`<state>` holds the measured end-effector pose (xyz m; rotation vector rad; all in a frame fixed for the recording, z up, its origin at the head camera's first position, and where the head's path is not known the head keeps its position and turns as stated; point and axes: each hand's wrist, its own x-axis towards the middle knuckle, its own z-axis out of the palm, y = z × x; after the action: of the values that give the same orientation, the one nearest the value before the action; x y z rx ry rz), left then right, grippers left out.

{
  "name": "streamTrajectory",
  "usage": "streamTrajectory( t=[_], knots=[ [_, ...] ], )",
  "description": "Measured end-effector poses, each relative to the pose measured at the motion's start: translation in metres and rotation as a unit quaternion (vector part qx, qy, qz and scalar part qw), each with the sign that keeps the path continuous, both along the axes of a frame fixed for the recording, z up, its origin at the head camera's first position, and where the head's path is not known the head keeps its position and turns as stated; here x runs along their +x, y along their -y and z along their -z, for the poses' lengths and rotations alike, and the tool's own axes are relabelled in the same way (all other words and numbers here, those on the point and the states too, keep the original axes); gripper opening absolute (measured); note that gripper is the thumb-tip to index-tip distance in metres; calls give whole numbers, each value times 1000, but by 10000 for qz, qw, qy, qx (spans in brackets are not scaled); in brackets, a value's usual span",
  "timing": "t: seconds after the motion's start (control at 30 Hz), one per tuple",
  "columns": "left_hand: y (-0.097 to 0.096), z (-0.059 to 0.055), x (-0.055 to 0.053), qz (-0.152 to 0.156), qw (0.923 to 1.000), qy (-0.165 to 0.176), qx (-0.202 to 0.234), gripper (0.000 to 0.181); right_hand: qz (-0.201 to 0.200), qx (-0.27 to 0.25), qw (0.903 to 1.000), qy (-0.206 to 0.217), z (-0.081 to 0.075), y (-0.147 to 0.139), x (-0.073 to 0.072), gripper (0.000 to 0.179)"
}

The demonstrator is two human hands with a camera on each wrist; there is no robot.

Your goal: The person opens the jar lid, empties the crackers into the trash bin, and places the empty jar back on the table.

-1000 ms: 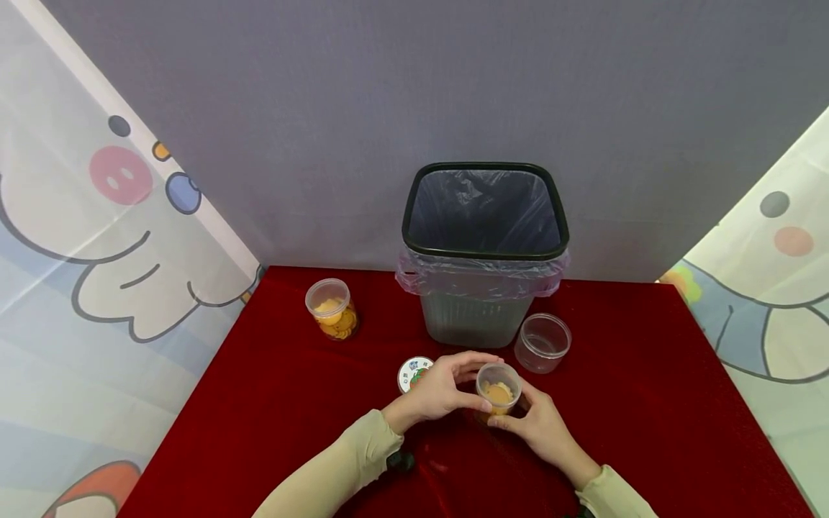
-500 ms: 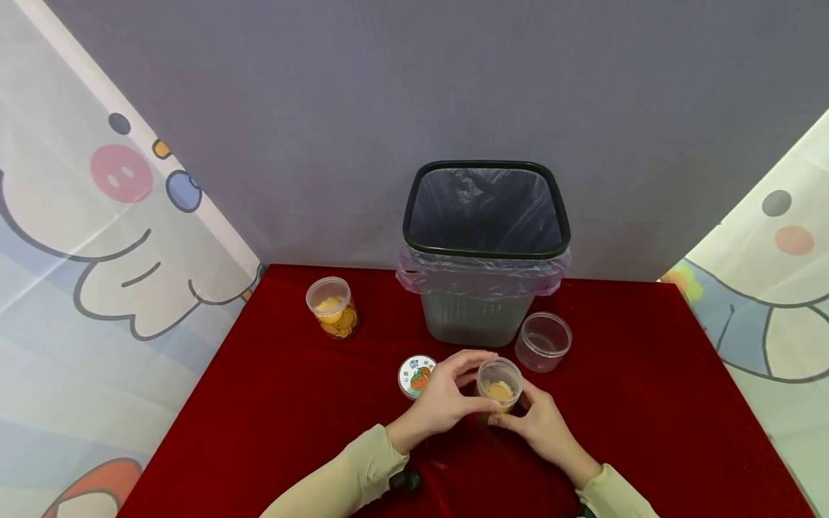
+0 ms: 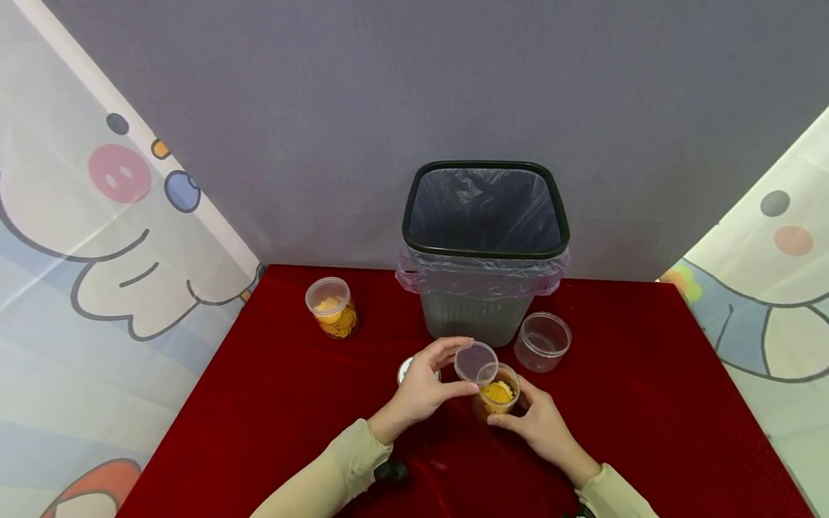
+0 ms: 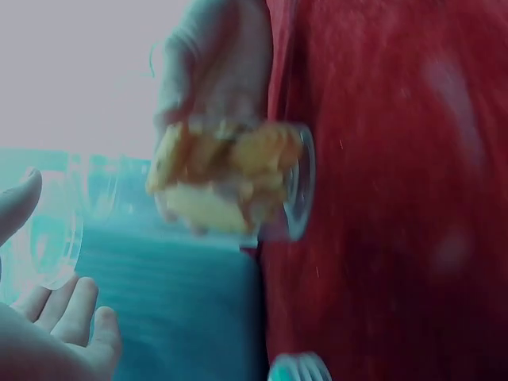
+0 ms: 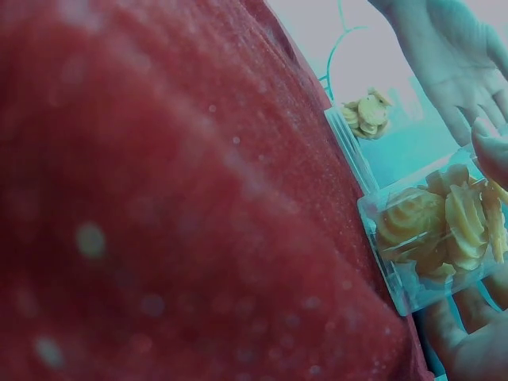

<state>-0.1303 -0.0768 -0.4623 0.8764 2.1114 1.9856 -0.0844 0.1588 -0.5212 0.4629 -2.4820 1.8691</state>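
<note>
My left hand [image 3: 419, 385] pinches a clear round plastic lid [image 3: 475, 362] by its edge, thumb on the near side and fingers on the far side. The lid overlaps the left part of a small clear jar's mouth in the head view. Swirled yellow cookies [image 5: 440, 226] fill the lower part of that jar [image 4: 298, 178]. My right hand [image 3: 542, 424] grips the jar from the right, keeping it upright on the cloth. Partly hidden behind my left hand lies a printed white lid [image 3: 404, 370].
A waste bin [image 3: 479, 316] with a plastic liner stands at the back middle. Right of it is a clear tub [image 3: 542, 344] without a lid. Another jar of cookies [image 3: 333, 309] stands at the back left. Red cloth [image 3: 291, 410] covers the table.
The clear lid has come off the jar's mouth, carried left and slightly back by my left hand. The cookies now show uncovered. My right hand and the jar stay in place.
</note>
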Motion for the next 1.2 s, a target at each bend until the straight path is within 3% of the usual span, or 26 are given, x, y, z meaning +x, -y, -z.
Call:
streamTrajectory(
  t=[0.17,0.4,0.7,1.0,1.2],
  knots=[
    [20,3,-9,-271,9995,138,-125,63,-33,-24,9999,101,-2,0,0,72],
    [52,5,-24,-697,9971,60,-291,62,-13,-74,9995,293,-4,1,1,73],
    [82,14,-49,-1338,9881,118,-746,62,21,-34,9993,377,-5,1,0,76],
    [93,23,-70,-1720,9672,327,-1841,64,-29,-21,9994,337,-3,-1,1,73],
    [93,29,-79,-1656,9565,467,-2357,63,-36,-52,9994,327,-3,-1,2,72]
  ],
)
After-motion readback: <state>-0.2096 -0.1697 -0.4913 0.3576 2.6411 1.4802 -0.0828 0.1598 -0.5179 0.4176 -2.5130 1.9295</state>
